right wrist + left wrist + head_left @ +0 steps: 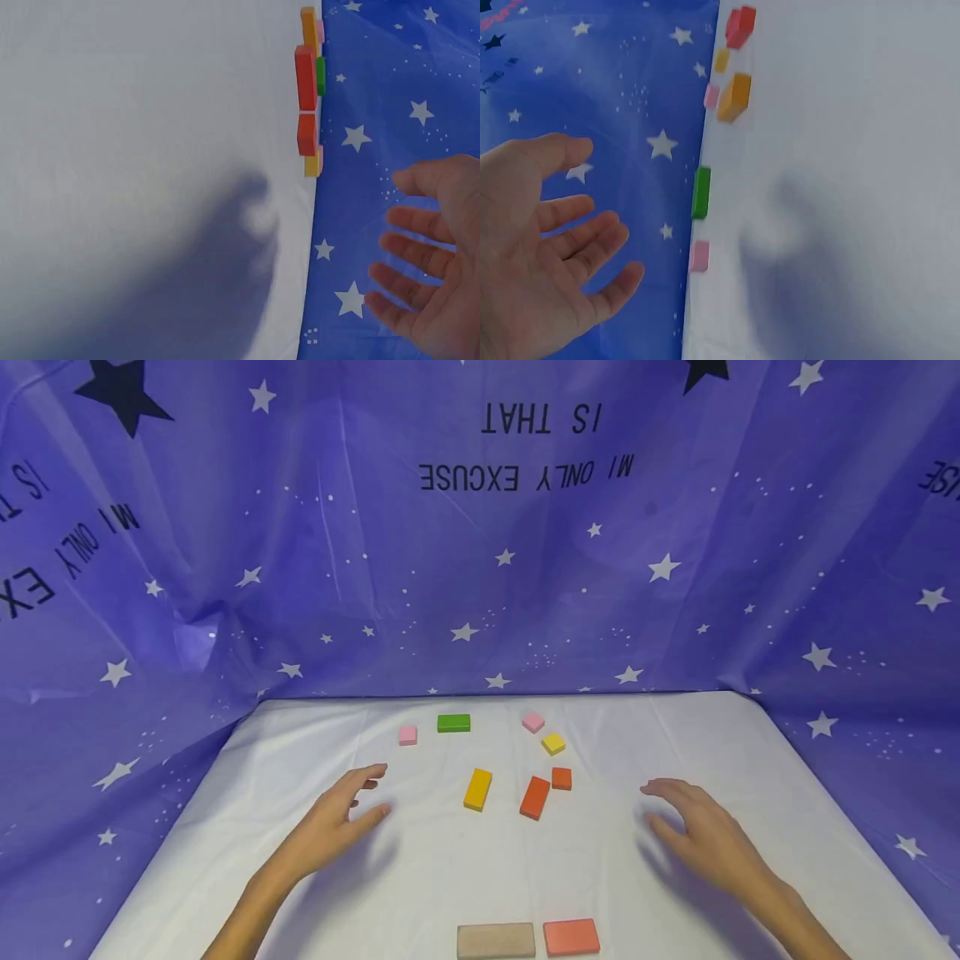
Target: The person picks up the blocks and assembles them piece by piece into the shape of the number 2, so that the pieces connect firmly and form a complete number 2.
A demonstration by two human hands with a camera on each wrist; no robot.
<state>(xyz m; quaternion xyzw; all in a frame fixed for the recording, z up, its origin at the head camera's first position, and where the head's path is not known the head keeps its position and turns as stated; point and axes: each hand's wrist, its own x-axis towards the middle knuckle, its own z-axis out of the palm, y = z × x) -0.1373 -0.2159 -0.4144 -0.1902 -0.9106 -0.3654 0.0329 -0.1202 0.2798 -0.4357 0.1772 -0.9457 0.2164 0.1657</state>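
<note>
My left hand (330,827) hovers over the left part of the white table, its fingers loosely bent with nothing in them. On the right side my right hand (701,839) is held up the same way, also holding nothing. Between them lie a yellow-orange block (477,790), a red block (535,797) and a small orange-red block (562,778). Farther back are a pink block (407,736), a green block (453,723), a second pink block (533,722) and a small yellow block (553,744). Both wrist views show the palms apart from every block.
At the near edge a wooden block (496,941) lies beside a coral-red block (572,937). White cloth covers the table (337,910). Behind it and along both sides hangs a purple-blue curtain (420,568) printed with stars and lettering.
</note>
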